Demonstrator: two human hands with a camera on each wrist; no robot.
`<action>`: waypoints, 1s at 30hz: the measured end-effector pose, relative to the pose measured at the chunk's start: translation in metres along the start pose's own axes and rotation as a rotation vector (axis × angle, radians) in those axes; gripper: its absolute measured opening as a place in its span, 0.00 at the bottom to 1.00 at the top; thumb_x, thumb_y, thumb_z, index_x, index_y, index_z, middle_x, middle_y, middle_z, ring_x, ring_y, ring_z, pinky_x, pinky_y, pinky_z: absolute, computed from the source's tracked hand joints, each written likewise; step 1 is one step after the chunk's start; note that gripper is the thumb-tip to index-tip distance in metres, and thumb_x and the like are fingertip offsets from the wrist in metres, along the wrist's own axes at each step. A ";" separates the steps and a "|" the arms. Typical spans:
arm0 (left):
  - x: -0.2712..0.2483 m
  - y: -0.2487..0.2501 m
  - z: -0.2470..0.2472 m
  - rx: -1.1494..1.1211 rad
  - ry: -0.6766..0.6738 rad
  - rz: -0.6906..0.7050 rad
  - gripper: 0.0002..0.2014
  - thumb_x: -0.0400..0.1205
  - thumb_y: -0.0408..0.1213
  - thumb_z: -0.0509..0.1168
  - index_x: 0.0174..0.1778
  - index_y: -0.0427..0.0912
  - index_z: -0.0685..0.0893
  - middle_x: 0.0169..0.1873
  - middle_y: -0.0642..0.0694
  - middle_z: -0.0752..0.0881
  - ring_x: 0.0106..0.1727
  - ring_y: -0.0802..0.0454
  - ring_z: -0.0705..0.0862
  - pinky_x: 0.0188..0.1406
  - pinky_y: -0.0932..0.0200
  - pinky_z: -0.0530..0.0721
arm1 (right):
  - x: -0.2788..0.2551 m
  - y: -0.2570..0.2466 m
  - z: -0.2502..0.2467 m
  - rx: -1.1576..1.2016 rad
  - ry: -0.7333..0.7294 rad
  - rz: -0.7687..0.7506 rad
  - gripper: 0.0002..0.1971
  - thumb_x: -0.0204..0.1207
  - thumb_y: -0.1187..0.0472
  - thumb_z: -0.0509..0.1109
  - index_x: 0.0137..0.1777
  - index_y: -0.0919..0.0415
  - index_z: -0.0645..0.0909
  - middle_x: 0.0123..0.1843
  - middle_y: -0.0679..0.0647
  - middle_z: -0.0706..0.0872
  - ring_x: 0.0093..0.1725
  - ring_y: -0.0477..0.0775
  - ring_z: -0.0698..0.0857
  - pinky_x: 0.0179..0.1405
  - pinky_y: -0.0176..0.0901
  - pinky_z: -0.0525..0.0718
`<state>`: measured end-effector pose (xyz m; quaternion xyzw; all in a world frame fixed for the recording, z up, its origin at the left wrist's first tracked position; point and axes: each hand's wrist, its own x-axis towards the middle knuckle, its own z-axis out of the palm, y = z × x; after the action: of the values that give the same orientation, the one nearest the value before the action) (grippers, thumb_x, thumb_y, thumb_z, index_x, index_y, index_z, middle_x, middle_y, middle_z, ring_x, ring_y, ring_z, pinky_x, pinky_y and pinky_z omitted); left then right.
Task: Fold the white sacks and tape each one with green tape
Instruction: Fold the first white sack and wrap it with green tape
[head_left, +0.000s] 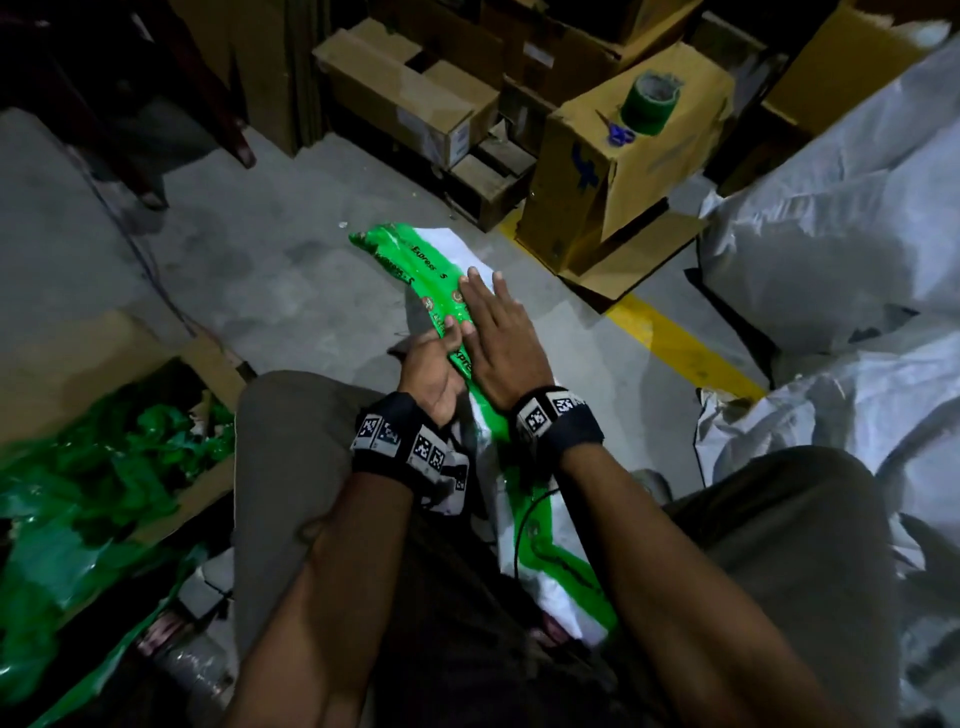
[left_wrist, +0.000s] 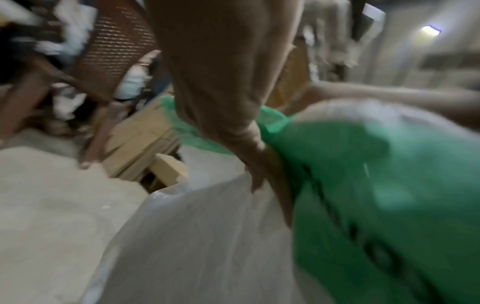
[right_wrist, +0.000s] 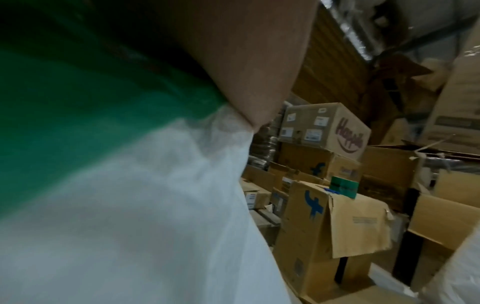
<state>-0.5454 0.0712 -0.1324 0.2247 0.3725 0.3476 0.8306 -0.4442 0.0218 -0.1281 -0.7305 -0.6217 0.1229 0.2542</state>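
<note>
Tape roll on box, right hand flat on sack, left hand pinching it

glossy green tape, woven sack, cardboard box

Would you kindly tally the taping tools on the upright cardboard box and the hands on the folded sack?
Green tape rolls: 1
Blue-handled scissors: 1
Hands on the folded sack: 2, the left hand and the right hand
Total: 4
</note>
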 end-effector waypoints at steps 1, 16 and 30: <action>0.000 0.002 -0.002 -0.020 -0.006 0.000 0.13 0.91 0.27 0.52 0.61 0.37 0.82 0.46 0.48 0.93 0.44 0.57 0.91 0.41 0.63 0.88 | -0.005 -0.001 0.003 0.009 0.011 -0.006 0.26 0.91 0.53 0.51 0.88 0.54 0.58 0.90 0.49 0.54 0.89 0.53 0.45 0.86 0.55 0.48; 0.000 0.007 0.003 0.081 0.010 0.015 0.16 0.90 0.34 0.57 0.70 0.31 0.81 0.58 0.38 0.89 0.54 0.45 0.91 0.56 0.50 0.87 | -0.037 0.005 -0.010 0.040 -0.159 -0.068 0.30 0.90 0.49 0.51 0.90 0.53 0.50 0.90 0.47 0.49 0.89 0.48 0.42 0.85 0.54 0.35; -0.013 -0.002 0.008 0.134 -0.043 -0.037 0.13 0.90 0.35 0.58 0.64 0.34 0.84 0.53 0.39 0.91 0.52 0.43 0.91 0.60 0.43 0.87 | -0.050 0.012 -0.015 0.048 -0.139 -0.022 0.40 0.85 0.41 0.62 0.90 0.52 0.49 0.91 0.49 0.49 0.89 0.50 0.43 0.87 0.60 0.41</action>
<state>-0.5450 0.0592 -0.1228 0.2806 0.3809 0.3016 0.8278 -0.4367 -0.0313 -0.1290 -0.7070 -0.6428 0.1855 0.2291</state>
